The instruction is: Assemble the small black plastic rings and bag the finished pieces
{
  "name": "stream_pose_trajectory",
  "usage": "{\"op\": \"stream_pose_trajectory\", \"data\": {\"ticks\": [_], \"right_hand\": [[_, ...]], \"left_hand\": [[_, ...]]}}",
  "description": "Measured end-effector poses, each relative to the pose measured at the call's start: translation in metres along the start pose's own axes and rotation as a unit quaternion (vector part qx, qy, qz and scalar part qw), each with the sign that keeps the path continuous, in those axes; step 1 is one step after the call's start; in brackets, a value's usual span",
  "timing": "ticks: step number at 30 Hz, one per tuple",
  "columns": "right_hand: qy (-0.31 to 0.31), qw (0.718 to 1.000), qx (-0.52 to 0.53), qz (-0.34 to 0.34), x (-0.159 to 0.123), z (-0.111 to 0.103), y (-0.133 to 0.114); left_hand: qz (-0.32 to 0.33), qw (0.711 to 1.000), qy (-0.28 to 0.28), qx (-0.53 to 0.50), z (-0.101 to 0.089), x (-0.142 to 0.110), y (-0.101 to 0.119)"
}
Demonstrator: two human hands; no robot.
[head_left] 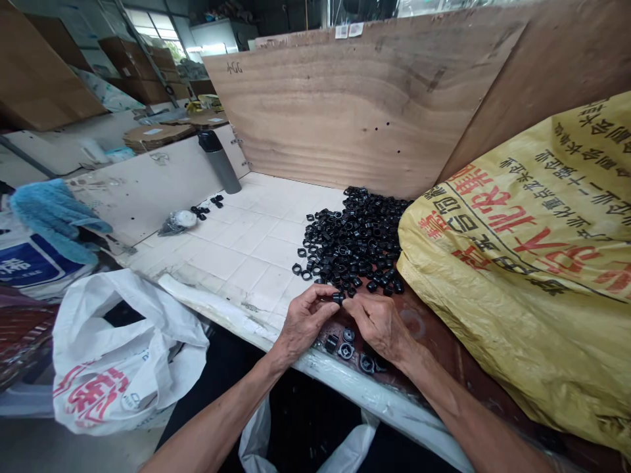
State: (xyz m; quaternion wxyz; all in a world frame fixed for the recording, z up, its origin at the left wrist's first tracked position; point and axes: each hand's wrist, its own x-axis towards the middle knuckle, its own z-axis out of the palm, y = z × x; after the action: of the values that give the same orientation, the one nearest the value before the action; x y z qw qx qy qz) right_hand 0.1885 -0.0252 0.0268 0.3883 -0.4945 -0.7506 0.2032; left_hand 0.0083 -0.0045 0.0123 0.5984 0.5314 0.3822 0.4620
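Between my two hands, near the front edge of the table, is a small black plastic fitting (338,297). My left hand (306,320) pinches it between thumb and fingers. From the other side, my right hand (377,322) has its fingers closed at the fitting's right end; what exactly lies in those fingertips is hidden. Just beyond the hands rises a heap of black plastic rings (352,240). Several larger round black caps (346,351) lie on the brown surface below and between my hands.
A yellow printed sack (522,263) borders the heap on the right. Wooden boards (365,112) wall the back. A grey bottle (221,163) and a small clear bag (172,223) stand at the left. White plastic bags (128,348) hang by the front edge.
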Motion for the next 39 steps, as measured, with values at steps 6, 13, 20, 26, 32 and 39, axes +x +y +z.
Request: {"op": "stream_pose_trajectory", "data": {"ticks": [6,13,20,26,32,39], "right_hand": [[-0.005,0.999,0.040,0.024,0.002,-0.005,-0.005],[0.014,0.999,0.040,-0.006,0.002,-0.001,0.002],[0.015,0.999,0.027,0.021,0.001,0.002,0.001],[-0.012,0.997,0.031,0.075,0.003,-0.002,-0.003],[0.008,0.998,0.052,0.028,0.003,-0.005,-0.003],[-0.052,0.932,0.268,0.237,0.004,-0.004,-0.006]], "left_hand": [[-0.018,1.000,0.010,-0.017,0.000,0.000,0.002],[0.005,1.000,-0.004,0.004,0.000,0.000,0.005],[0.015,1.000,0.000,0.017,-0.001,0.000,-0.003],[0.079,0.995,-0.016,0.064,0.001,0.000,-0.002],[0.023,0.999,-0.018,0.028,0.000,0.000,-0.001],[0.246,0.944,-0.019,0.220,-0.003,0.001,-0.012]]}}
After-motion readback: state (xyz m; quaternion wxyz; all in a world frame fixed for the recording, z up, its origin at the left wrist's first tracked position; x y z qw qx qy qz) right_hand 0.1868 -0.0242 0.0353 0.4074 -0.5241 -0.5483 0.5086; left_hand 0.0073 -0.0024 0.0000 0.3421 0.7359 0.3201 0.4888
